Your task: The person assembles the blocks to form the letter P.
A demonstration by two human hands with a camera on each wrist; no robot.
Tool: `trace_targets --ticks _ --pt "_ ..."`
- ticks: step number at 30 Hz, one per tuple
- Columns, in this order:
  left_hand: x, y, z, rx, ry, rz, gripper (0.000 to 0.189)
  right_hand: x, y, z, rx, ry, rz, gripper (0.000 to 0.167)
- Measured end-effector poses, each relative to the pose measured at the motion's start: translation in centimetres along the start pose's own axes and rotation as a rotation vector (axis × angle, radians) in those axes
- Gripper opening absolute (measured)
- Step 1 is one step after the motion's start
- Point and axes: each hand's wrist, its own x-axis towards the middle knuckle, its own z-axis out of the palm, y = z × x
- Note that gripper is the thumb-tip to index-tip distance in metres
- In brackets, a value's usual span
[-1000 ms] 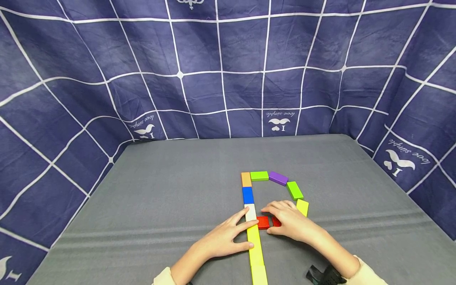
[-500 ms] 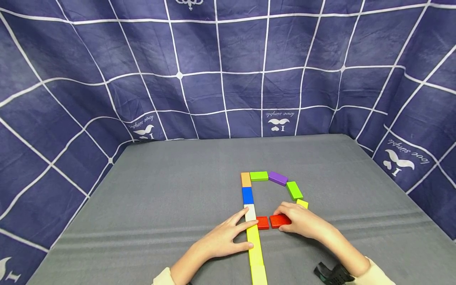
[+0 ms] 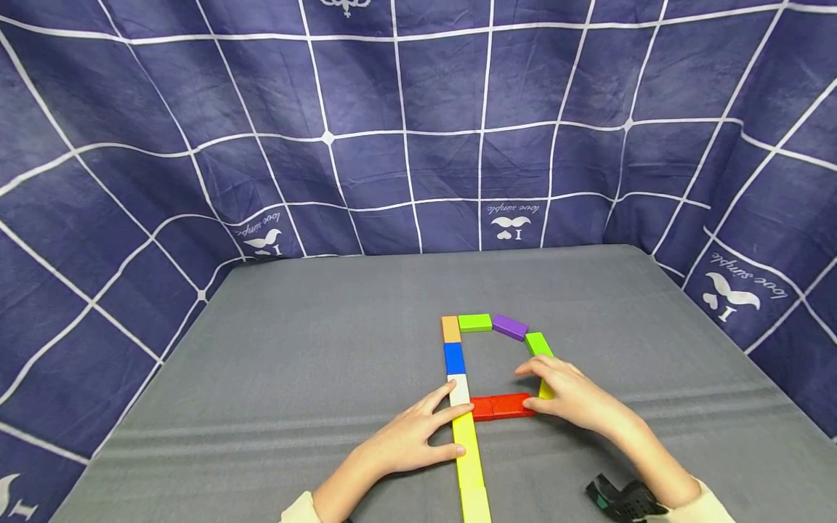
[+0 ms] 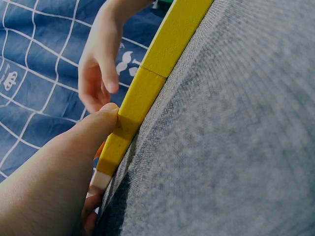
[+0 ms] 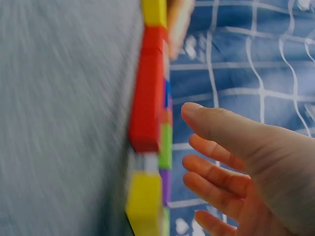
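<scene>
My left hand (image 3: 418, 436) lies with spread fingers across a column of flat blocks, touching the white block (image 3: 460, 394) and the long yellow block (image 3: 468, 454). In the left wrist view its thumb presses the yellow block (image 4: 140, 96). Two red blocks, a near one (image 3: 482, 410) and a farther one (image 3: 514, 406), lie end to end, running right from the column. Beside the right end of the red pair is my right hand (image 3: 575, 392), fingers apart and holding nothing. In the right wrist view it hovers clear of the red block (image 5: 146, 103). A yellow block (image 3: 546, 391) is partly hidden behind it.
Above the white block, a blue block (image 3: 454, 358) and an orange block (image 3: 451, 329) continue the column. A green block (image 3: 474, 322), a purple block (image 3: 510, 327) and another green block (image 3: 538, 344) curve rightward. Dark gridded cloth (image 3: 366, 167) hangs around the grey table surface (image 3: 314, 341).
My right hand gripped the right red block, slid it left until it met the other red block, then let go and moved right. The left hand has stayed still.
</scene>
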Motion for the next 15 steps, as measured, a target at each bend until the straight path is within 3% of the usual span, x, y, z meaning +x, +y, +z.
trace_targets --ticks 6,15 --pt "0.0 -0.1 0.0 0.003 0.003 0.01 0.055 -1.7 2.3 -0.7 0.023 0.147 0.053 0.045" --pt "0.0 -0.1 0.1 -0.001 0.003 0.008 0.055 -2.8 2.7 0.4 0.044 0.098 0.167 0.058"
